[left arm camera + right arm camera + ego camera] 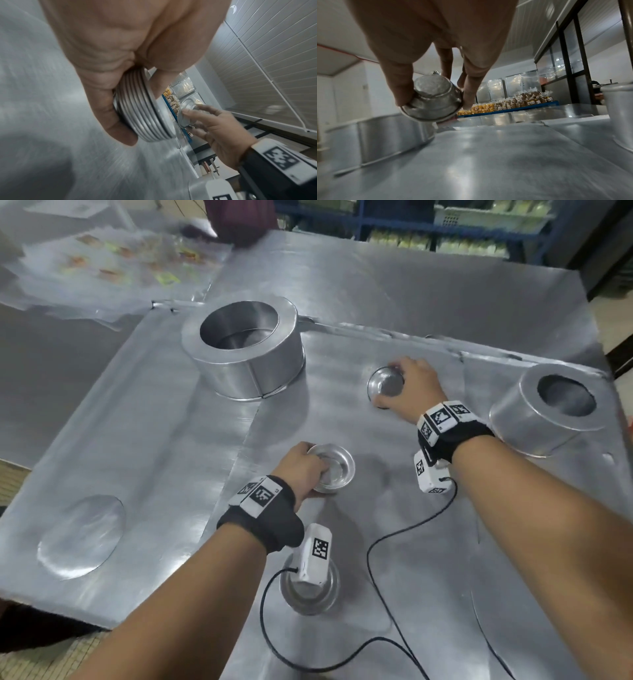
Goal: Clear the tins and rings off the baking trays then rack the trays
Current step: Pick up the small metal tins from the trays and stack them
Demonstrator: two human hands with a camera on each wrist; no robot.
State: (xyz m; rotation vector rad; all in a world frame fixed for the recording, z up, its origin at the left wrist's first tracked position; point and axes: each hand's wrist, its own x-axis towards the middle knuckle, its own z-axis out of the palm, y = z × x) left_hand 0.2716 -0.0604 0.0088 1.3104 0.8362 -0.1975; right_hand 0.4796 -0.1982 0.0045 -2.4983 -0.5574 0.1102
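Big picture first: the baking trays [144, 419] lie flat, with a large ring [243, 350] at eleven o'clock and a second ring [544, 412] at three. Left hand [301, 467] grips a stack of small tins [332, 467], nearly dead centre. Right hand [407, 388] pinches one tin [385, 385], tipped, at one o'clock. I'd say it nests next; the stack lies toward seven from the right hand, mouth up.

Both bare forearms reach forward, each wrist banded in black with white coded blocks. The left hand [301, 467] curls its grip around a stack of small round silver metal tins [144, 115]. The right hand [409, 386], farther out, pinches one small round silver metal tin [433, 101], tilted, between thumb and fingers.
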